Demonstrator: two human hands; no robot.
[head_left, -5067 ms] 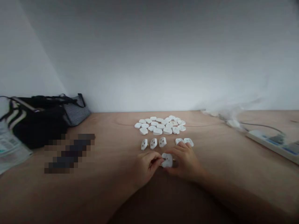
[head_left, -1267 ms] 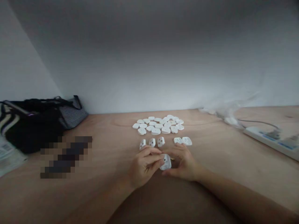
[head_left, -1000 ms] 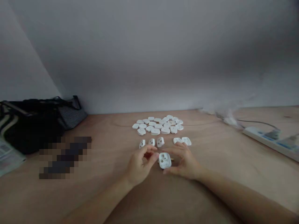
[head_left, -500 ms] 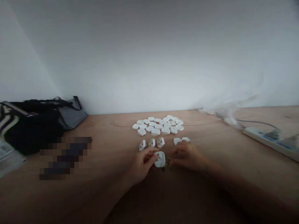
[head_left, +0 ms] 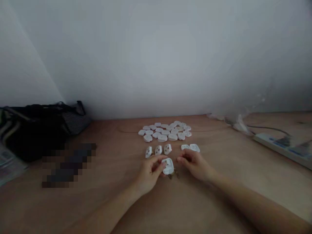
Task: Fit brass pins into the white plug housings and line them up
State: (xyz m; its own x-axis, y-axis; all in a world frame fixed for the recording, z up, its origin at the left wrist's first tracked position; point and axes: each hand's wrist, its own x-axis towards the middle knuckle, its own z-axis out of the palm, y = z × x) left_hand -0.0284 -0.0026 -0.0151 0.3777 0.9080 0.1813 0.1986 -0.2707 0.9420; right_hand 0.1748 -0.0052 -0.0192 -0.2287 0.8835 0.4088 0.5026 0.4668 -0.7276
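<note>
My left hand (head_left: 152, 170) pinches a white plastic plug housing (head_left: 168, 166) between thumb and fingers, with its hollow side showing. Close to its right, my right hand (head_left: 193, 164) has its fingers curled and the fingertips together; whatever they may hold is too small to make out. Small brass-coloured pieces (head_left: 173, 175) lie on the table just below the housing. Three white plug parts with holes (head_left: 158, 150) stand in a row beyond my left hand. Two open white shells (head_left: 194, 148) lie just beyond my right hand.
Many similar white plug pieces (head_left: 165, 132) are spread further back on the wooden table (head_left: 117, 156). At the left are a black bag (head_left: 44, 126) and a pixelated dark object (head_left: 70, 165). A power strip (head_left: 280, 146) and clear plastic wrap (head_left: 240, 122) lie at the right.
My right hand's fingers have curled in and drawn back, uncovering more of the two shells. The housing in my left hand has shifted very slightly right.
</note>
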